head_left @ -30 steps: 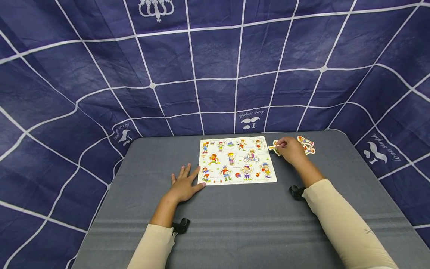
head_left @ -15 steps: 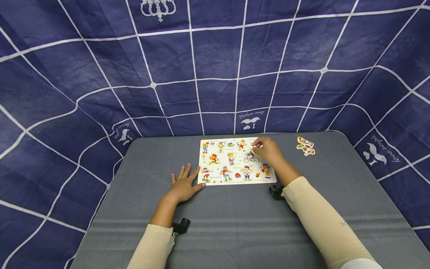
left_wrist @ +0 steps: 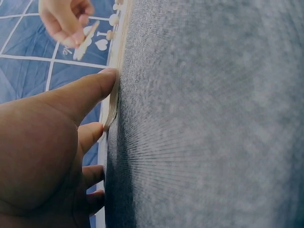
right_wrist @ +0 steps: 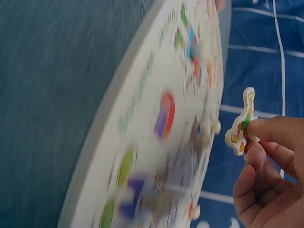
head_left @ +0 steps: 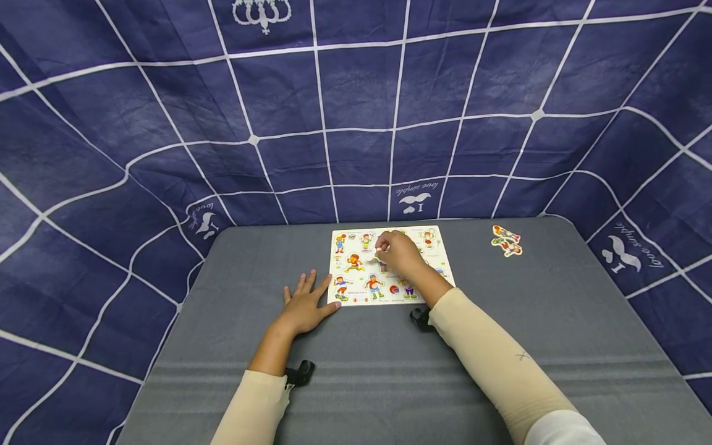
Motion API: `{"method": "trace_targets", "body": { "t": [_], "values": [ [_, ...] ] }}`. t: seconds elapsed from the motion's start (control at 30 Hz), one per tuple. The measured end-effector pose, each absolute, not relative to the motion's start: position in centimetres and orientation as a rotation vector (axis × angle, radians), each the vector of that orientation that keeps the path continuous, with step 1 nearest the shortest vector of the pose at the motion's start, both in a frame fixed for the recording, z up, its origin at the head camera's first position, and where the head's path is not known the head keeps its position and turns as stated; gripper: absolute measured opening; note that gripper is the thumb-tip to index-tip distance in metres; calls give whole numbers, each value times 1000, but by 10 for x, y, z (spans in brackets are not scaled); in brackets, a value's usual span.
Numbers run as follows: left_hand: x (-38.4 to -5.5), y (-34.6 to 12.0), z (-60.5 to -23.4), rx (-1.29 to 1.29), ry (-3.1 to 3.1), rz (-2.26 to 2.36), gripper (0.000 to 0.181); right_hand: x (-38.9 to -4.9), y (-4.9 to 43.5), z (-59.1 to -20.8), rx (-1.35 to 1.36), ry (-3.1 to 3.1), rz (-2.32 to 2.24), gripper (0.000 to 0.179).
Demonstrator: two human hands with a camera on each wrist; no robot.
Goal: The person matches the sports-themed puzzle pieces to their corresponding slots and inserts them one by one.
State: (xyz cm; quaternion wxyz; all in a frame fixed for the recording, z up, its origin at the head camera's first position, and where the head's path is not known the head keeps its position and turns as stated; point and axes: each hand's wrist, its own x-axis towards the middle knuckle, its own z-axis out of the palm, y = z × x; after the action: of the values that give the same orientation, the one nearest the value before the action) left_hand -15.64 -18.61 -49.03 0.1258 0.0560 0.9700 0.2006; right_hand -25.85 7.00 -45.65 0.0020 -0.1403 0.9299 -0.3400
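A white knobbed puzzle board (head_left: 442, 262) printed with cartoon sports figures lies flat on the grey table. My left hand (head_left: 303, 312) rests at its lower left corner, fingers spread; thumb and fingertips (left_wrist: 108, 78) touch the board's edge in the left wrist view. Above the board's middle, my right hand (head_left: 402, 253) pinches a small wooden puzzle piece (right_wrist: 241, 124) between thumb and fingers. The piece is tilted and apart from the board, with green and orange paint showing. My right hand hides some of the board's figures in the head view.
Several loose puzzle pieces (head_left: 506, 241) lie in a small pile on the table (head_left: 378, 371), right of the board. A blue cloth (head_left: 356, 154) with white grid lines stands behind the table and along both sides.
My right hand has picked up the puzzle piece from beside the board and carried it left, over the board's middle. The left hand has stayed in place.
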Motion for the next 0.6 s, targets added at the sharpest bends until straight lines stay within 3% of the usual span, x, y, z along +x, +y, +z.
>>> {"method": "trace_targets", "body": {
  "t": [0.6],
  "values": [
    [-156,-186,-487,177,2836,601,76,-264,15,-474,-596,2892,-968,7]
  ]
}}
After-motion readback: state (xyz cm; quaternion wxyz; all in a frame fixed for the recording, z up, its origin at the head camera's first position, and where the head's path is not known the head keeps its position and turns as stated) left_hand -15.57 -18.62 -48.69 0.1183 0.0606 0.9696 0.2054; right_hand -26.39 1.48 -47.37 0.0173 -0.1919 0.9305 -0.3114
